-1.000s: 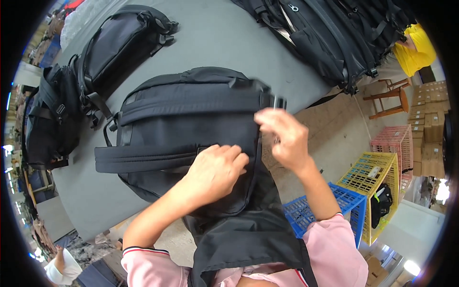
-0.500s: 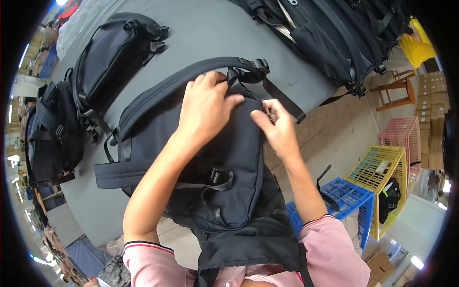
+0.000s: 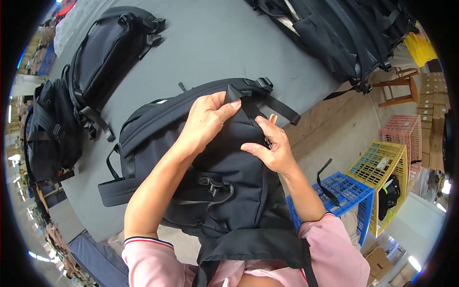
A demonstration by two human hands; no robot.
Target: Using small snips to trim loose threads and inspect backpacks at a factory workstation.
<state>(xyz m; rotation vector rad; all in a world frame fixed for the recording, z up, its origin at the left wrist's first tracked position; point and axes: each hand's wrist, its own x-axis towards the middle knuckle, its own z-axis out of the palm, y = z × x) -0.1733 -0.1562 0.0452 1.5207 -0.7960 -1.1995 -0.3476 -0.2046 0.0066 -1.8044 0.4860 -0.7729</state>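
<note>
A black backpack (image 3: 239, 179) lies at the table's near edge, its padded shoulder strap (image 3: 167, 115) running along the far side. Between thumb and fingers, my left hand (image 3: 204, 119) pinches a black fabric flap (image 3: 233, 93) near the bag's upper right corner. Close by, at the right edge, my right hand (image 3: 278, 150) curls its fingers round a small metal tool with a coppery end (image 3: 273, 119); most of it is hidden, so its kind is unclear. The right thumb stands out over the fabric. A loose strap and buckle (image 3: 213, 185) lie on the bag's front.
More black bags rest on the grey table (image 3: 201, 43): one at the far left (image 3: 112, 48), another at the left edge (image 3: 55, 129), several at the far right (image 3: 334, 33). On the floor to the right stand blue (image 3: 346, 184) and yellow (image 3: 382, 158) crates and a wooden chair (image 3: 399, 88).
The backpack's top edge has shifted nearer to me. My left hand has drawn back slightly and now lifts the fabric flap. My right hand has turned, showing the tool's coppery end.
</note>
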